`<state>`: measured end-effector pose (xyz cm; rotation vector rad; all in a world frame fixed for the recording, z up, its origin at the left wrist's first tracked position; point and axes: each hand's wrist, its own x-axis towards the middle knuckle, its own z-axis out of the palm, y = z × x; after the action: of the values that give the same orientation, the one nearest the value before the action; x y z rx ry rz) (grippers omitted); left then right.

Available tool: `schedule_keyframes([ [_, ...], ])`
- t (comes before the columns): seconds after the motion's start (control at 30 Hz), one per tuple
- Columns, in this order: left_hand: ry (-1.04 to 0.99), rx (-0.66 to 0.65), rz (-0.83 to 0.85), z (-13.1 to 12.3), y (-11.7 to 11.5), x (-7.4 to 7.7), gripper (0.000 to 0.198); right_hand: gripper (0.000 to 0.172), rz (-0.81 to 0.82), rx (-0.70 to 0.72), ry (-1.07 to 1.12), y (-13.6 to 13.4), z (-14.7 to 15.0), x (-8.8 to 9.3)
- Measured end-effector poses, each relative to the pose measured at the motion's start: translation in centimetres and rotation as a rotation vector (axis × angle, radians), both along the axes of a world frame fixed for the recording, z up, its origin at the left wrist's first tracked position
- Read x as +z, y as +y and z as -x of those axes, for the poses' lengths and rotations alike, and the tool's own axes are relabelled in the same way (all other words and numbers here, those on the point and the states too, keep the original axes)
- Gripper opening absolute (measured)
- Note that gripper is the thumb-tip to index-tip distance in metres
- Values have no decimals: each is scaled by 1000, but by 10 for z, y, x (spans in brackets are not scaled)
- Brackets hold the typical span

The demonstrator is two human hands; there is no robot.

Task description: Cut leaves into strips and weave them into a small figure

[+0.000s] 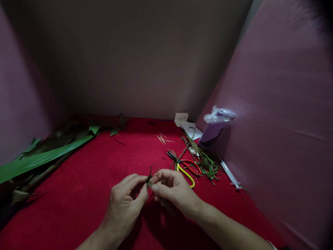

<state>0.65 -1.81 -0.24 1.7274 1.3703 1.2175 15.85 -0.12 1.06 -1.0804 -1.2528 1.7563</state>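
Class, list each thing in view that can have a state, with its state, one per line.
Left hand: pinching dark plant piece
Right hand: pinching at the same piece
Scissors: lying, handles apart
Thin sticks: loose, scattered
Purple container: clear plastic over top
Syringe: lying, plunger position unclear
Long green leaf: spread out, unrolled
White paper: bearing dark marks
Leaf scraps: heaped loosely

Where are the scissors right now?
In the head view, the scissors with red and yellow handles lie right of centre on the red surface, just beyond the right hand and next to the leaf scraps.
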Motion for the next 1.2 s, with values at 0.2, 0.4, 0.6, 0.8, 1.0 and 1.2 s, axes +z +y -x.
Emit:
schedule_keyframes([
  [0.2,-204,-65,212,-2,0,7,8,27,46,21,149,1,-3,-3],
  [0.4,-225,-57,248,-3,-1,11,6,25,98,40,223,2,-3,-7],
  [0.6,-458,-106,499,0,6,7,12,27,160,80,360,5,-6,-3],
  [0.8,-725,-180,728,6,9,1,13,29,28,3,496,7,-13,9],
  [1.0,-742,-203,758,5,10,0,15,35,-112,-96,354,9,-25,20],
  [1.2,-699,-346,847,3,6,0,16,55,-322,-191,252,25,-42,33],
])
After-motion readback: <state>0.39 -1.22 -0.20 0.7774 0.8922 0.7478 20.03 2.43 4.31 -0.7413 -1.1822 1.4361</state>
